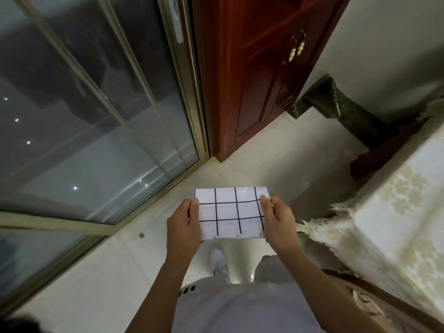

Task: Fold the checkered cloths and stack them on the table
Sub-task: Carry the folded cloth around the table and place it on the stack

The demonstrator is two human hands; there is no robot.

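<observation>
Cloth held out in front of me, between door and table.
My left hand (183,224) holds the cloth (231,212) at its left edge, my right hand (278,222) at its right; sliding door (96,116) left, table (389,212) right, cabinet (259,68) ahead.

I see folded checkered cloth (230,212) held in air w/ both hands, left hand (183,227) & right hand (278,224) pinching its side edges; lace-covered table (394,212) right of cloth.

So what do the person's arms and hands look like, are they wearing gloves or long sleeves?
No gloves and no long sleeves. Both the left hand and the right hand are bare, and so are the forearms as far as they show. No rings, watch or bracelets are visible. The person wears a light grey top.
</observation>
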